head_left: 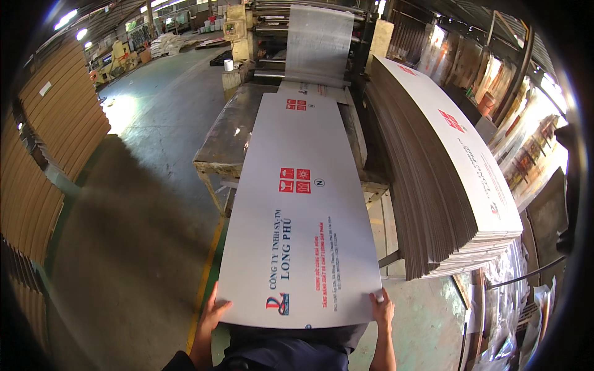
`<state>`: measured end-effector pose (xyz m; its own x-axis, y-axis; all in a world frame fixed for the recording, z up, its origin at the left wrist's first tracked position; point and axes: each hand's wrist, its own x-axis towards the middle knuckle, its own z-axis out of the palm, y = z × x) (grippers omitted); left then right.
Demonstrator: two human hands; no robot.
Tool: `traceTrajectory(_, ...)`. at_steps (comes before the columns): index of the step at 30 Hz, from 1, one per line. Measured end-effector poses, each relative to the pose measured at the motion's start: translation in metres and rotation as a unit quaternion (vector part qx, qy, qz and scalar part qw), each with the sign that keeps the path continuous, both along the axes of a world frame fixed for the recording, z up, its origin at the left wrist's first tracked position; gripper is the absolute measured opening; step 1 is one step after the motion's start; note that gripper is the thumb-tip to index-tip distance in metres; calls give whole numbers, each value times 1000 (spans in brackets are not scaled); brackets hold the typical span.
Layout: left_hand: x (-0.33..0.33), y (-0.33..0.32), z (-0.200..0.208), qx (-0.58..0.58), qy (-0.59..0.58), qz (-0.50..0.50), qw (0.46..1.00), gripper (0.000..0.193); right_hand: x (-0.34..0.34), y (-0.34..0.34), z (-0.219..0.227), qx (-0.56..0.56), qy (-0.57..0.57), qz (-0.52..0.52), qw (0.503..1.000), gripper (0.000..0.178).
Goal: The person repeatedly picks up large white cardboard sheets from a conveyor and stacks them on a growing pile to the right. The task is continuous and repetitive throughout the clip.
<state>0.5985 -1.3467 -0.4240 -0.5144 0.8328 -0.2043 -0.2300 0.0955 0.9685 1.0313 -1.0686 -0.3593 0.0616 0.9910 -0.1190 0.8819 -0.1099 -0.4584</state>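
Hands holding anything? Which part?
Both: left hand and right hand grip the printed white cardboard sheet at its near edge, one at each corner.

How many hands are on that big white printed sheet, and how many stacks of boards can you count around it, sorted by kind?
White printed sheet held at its near edge: 1
Hands on it, left hand and right hand: 2
Stack of white-faced printed boards, to the right: 1
Stacks of plain brown boards, to the left: at least 2; edges blur together
Total: at least 6

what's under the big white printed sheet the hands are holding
Under the white printed sheet, held by the left hand and right hand, a metal table shows at its left; the rest beneath is covered.
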Motion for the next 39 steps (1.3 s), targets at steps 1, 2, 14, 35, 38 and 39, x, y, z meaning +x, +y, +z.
traceTrajectory(1,4,-12,1,-3,1,-1,1000,86,7,-13,-5,-6,-7,-8,1000,61)
traceTrajectory(2,9,-22,3,14,11,-5,1000,86,17,-25,-9,26,17,1,1000,60)
traceTrajectory(14,-36,44,-3,16,-102,0,995,82,-1,10,-23,52,48,-8,997,56)
traceTrajectory(35,-235,447,-38,-27,-23,62,997,69,-186,429,-102,84,98,-33,991,61)
traceTrajectory(38,-247,475,-56,16,-37,184,982,62,-224,447,-64,65,35,-35,997,70)
traceTrajectory(39,-250,479,-63,16,-77,252,965,61,-239,443,-39,73,-8,-29,997,72)
